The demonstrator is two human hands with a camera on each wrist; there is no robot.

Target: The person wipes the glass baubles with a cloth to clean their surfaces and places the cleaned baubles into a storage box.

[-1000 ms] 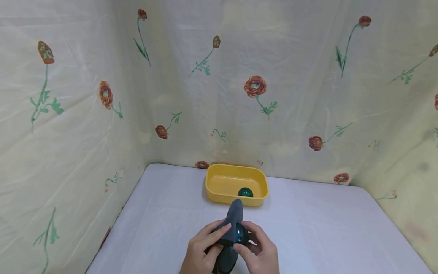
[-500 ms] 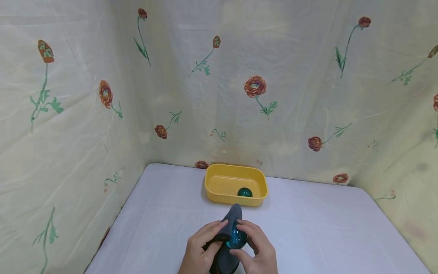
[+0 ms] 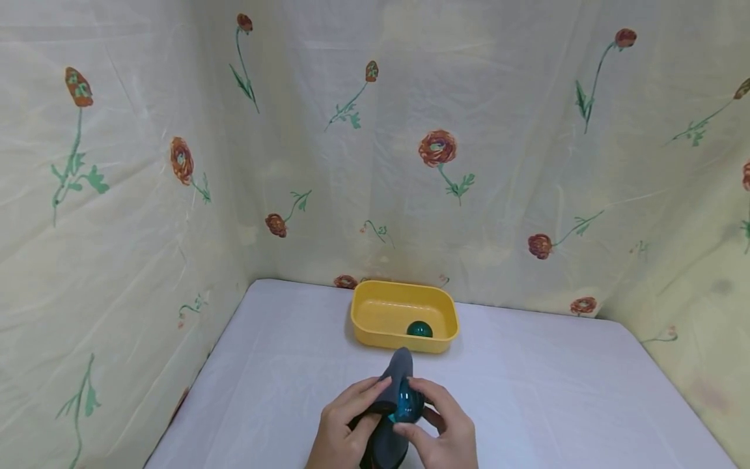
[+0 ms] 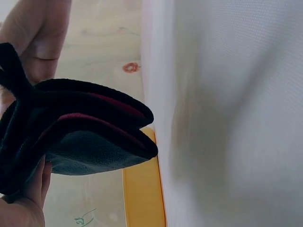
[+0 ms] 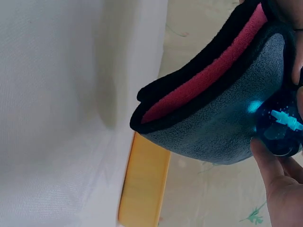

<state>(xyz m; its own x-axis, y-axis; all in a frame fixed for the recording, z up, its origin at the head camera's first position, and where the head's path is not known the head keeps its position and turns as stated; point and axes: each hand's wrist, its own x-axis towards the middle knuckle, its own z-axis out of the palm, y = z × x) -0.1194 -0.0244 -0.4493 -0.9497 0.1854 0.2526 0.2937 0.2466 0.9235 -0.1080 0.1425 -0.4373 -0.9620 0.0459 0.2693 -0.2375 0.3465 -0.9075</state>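
Observation:
A grey cloth [image 3: 401, 366] with black edging hangs folded in my left hand [image 3: 346, 423], thumb on one side and fingers on the other. Pink shows between its folds in the right wrist view, where the grey face [image 5: 213, 113] lies against a shiny, see-through blue ball [image 5: 277, 135]. My right hand [image 3: 442, 430] grips that ball between thumb and fingers, to the right of the cloth. In the left wrist view the cloth [image 4: 90, 151] fills the left side and the ball is hidden.
Beyond the hands a yellow tub [image 3: 381, 339] stands near the table's back edge. A green ball [image 3: 420, 329] lies in it, at the front right. White cloth covers the table [image 3: 556, 391], and flowered curtains [image 3: 498, 98] enclose the back and sides.
The cloth's upper tip has come down a little. The blue ball and the right fingers have shifted slightly against the cloth. The tub and green ball have stayed put.

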